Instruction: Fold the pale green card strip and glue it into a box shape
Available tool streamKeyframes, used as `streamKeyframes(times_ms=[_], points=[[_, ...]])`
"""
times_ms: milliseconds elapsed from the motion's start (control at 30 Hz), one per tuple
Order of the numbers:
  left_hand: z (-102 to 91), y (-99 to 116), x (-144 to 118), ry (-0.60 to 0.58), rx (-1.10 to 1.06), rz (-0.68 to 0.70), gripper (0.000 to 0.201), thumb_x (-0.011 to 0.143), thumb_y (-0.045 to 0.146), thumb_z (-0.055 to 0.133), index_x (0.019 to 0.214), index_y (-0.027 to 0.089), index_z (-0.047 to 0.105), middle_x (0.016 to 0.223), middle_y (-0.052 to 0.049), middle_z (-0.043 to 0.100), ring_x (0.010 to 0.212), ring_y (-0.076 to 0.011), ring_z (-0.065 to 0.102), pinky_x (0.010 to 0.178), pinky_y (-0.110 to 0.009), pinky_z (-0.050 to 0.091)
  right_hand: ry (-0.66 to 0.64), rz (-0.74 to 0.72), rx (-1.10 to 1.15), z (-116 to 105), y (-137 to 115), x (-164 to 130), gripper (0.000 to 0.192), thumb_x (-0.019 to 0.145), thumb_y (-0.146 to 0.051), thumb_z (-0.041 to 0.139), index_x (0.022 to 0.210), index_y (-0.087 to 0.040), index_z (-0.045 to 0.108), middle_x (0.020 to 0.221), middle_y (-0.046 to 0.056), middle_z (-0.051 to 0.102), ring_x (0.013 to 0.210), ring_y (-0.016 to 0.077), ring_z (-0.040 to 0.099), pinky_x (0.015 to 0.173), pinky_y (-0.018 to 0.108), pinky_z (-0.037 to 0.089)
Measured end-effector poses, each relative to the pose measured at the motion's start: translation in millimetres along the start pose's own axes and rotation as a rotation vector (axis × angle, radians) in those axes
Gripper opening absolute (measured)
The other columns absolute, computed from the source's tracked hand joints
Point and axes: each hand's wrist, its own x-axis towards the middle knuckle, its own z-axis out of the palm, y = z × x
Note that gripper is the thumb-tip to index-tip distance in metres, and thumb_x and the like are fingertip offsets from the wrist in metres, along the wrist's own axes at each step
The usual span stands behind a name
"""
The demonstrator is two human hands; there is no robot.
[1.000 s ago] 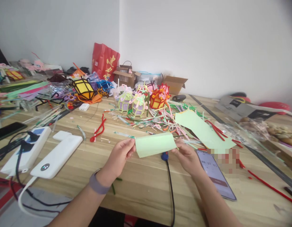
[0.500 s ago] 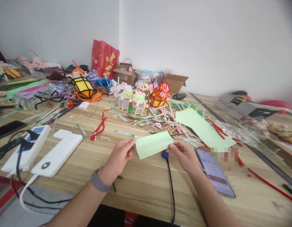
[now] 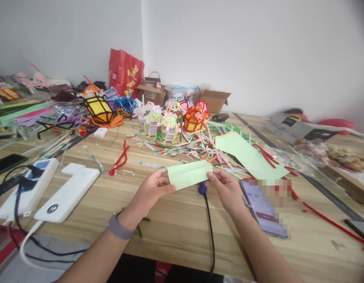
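A strip of pale green paper point(image 3: 189, 175) is held up above the wooden table, with a faint crease running along its length. My left hand point(image 3: 154, 188) pinches its left end, thumb low on the front and fingers behind. At the right end, my right hand point(image 3: 227, 188) grips the paper between thumb and fingers. Behind the strip, partly covered by it, lies a blue-handled tool point(image 3: 203, 188) with a black cord. A larger green sheet point(image 3: 249, 155) rests on the table to the right, and a phone point(image 3: 266, 212) lies near my right wrist.
Small pipe-cleaner lanterns point(image 3: 169, 127) stand at the back among loose stems. To the left are a power strip point(image 3: 28, 188), a white power bank point(image 3: 67, 194) and a twisted red pipe cleaner point(image 3: 121, 159). A red bag point(image 3: 124, 72) and open cardboard box point(image 3: 214, 100) stand by the wall.
My left thumb has moved down the front of the paper to its lower left corner. A lengthwise crease now shows on the strip. The whole view has shifted slightly.
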Motion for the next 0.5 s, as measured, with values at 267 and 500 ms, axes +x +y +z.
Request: streamKeyframes(times_ms=[267, 500], points=[[1.7, -4.9, -3.1, 0.116, 0.22, 0.125, 0.088, 0.068, 0.022, 0.073, 0.145, 0.016, 0.031, 0.095, -0.006, 0.073, 0.095, -0.0231, 0.065, 0.086, -0.035, 0.045, 0.047, -0.15, -0.052, 0.7, -0.4, -3.3, 0.025, 0.08, -0.045, 0.067, 0.073, -0.02, 0.066, 0.058, 0.0, 0.065, 0.054, 0.014, 0.059, 0.054, 0.026, 0.048], [6.9, -7.6, -2.1, 0.109, 0.049, 0.237, 0.084, 0.067, 0.019, 0.073, 0.143, 0.015, 0.037, 0.116, -0.01, 0.066, 0.105, -0.0226, 0.062, 0.089, -0.033, 0.047, 0.128, -0.371, -0.225, 0.3, -1.5, -11.0, 0.019, 0.085, -0.035, 0.062, 0.072, -0.022, 0.068, 0.065, 0.001, 0.068, 0.06, 0.0147, 0.062, 0.057, 0.026, 0.049]])
